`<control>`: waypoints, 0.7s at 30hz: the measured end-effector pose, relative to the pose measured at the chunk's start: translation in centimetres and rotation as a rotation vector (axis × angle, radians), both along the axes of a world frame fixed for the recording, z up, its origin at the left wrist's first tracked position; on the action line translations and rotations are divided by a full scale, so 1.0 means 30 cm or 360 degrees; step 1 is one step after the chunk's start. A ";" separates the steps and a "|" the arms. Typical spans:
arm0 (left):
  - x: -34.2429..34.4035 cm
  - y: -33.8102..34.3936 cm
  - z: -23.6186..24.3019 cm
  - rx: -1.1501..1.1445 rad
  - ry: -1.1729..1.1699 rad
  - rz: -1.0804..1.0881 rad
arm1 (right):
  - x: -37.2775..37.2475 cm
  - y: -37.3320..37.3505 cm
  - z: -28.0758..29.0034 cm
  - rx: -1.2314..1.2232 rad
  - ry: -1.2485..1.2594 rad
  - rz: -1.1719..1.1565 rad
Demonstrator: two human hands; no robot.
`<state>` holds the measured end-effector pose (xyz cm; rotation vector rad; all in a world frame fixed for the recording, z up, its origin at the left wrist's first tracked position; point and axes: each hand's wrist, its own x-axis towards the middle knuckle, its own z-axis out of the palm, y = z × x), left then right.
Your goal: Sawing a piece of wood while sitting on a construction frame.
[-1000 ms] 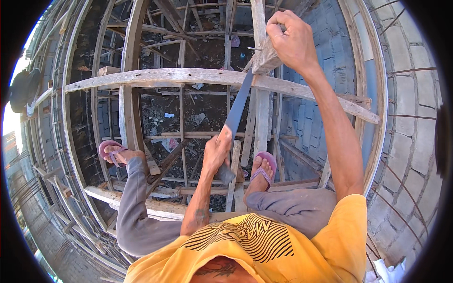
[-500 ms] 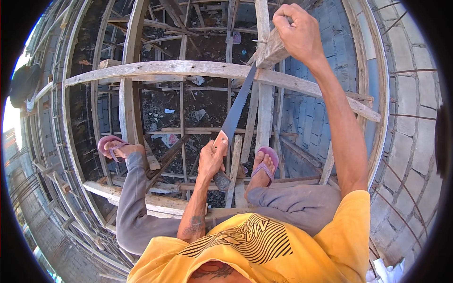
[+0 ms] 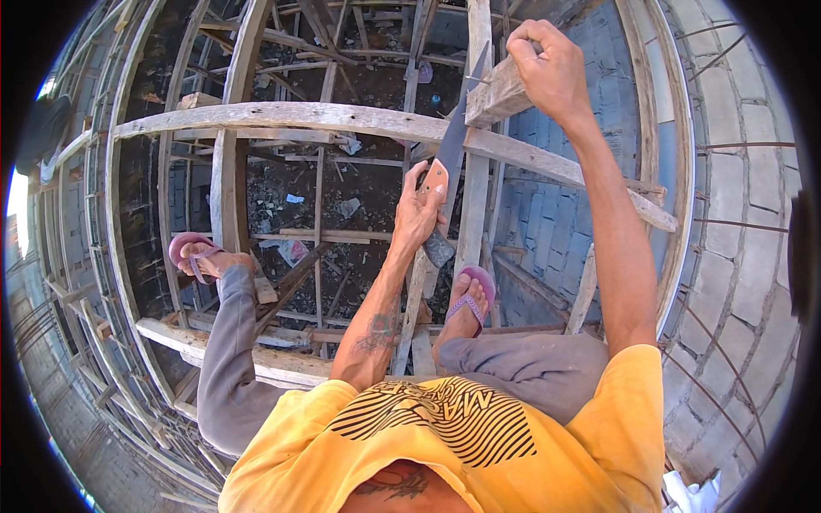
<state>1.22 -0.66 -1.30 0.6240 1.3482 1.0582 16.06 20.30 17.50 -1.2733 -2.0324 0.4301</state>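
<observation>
Left hand (image 3: 421, 205): your fingers wrap the handle of the handsaw (image 3: 454, 141). Its long axis points away, slanting right, blade beside the timber's (image 3: 496, 94) left end. Your right hand (image 3: 547, 70), nearer the timber, is curled against it; can't tell if gripping.

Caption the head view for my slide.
Left grip on a handsaw, right grip on a timber piece, amid wooden framing.

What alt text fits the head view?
The left hand holds a handsaw, its blade beside a wooden block with the right hand on it. The person wears a yellow shirt and purple flip-flops; wooden framing surrounds them.
</observation>
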 end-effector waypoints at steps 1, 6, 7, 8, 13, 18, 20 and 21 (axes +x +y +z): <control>-0.007 -0.007 -0.002 0.0060 -0.0088 0.0004 | -0.017 -0.001 0.008 -0.0005 0.0048 0.0007; -0.031 -0.055 0.007 0.0079 -0.0160 -0.0006 | -0.048 0.009 -0.001 0.0005 0.0026 0.0047; -0.037 -0.081 0.025 0.0071 -0.0169 0.0015 | -0.040 0.006 -0.006 0.0036 0.0035 0.0036; -0.043 -0.117 0.055 -0.0012 -0.0096 -0.0054 | -0.019 0.008 -0.006 0.0068 0.0037 0.0023; -0.239 -0.393 0.177 -0.0361 0.0110 -0.0163 | -0.015 -0.015 0.031 -0.0039 0.0044 -0.0015; -0.298 -0.233 0.181 -0.0599 0.0485 -0.0397 | -0.023 -0.010 0.019 -0.0096 0.0038 0.0014; -0.224 -0.089 0.110 -0.0384 0.0590 -0.0320 | -0.042 -0.008 0.021 -0.0102 0.0064 0.0062; -0.180 0.002 0.085 -0.0286 0.0596 -0.0276 | -0.044 -0.007 0.018 -0.0087 0.0048 0.0058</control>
